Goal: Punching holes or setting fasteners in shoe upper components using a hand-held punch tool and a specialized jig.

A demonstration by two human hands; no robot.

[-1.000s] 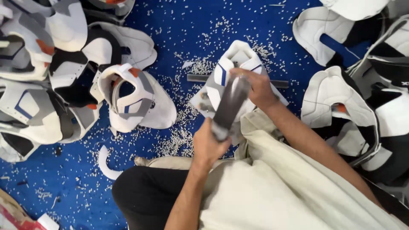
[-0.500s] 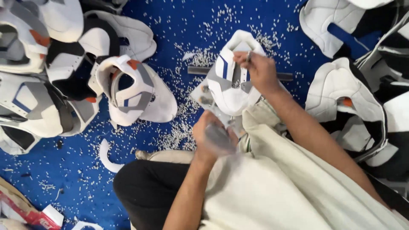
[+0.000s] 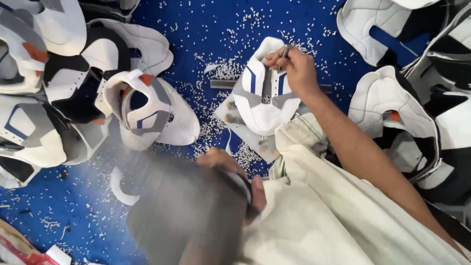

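A white shoe upper (image 3: 265, 93) with blue stripes and grey straps lies on a grey board (image 3: 255, 132) on the blue floor (image 3: 206, 29), a little right of the middle of the scene. Its long axis runs near to far, tilted slightly: the rounded toe end points near, toward the person's lap, and the open collar end points far.

The right hand (image 3: 294, 68) rests on the far end of the upper. Its fingers are pressed together, pinching a thin metal punch (image 3: 283, 52) that stands nearly upright with its tip on the upper's far right edge.

The left hand (image 3: 230, 172) is near the lap, fingers curled tight around the handle of a dark hammer (image 3: 196, 211), which is a motion-blurred smear; the head cannot be made out.

White punched-out bits (image 3: 216, 122) litter the floor around the board. More shoe uppers (image 3: 147, 108) lie piled at left and right.
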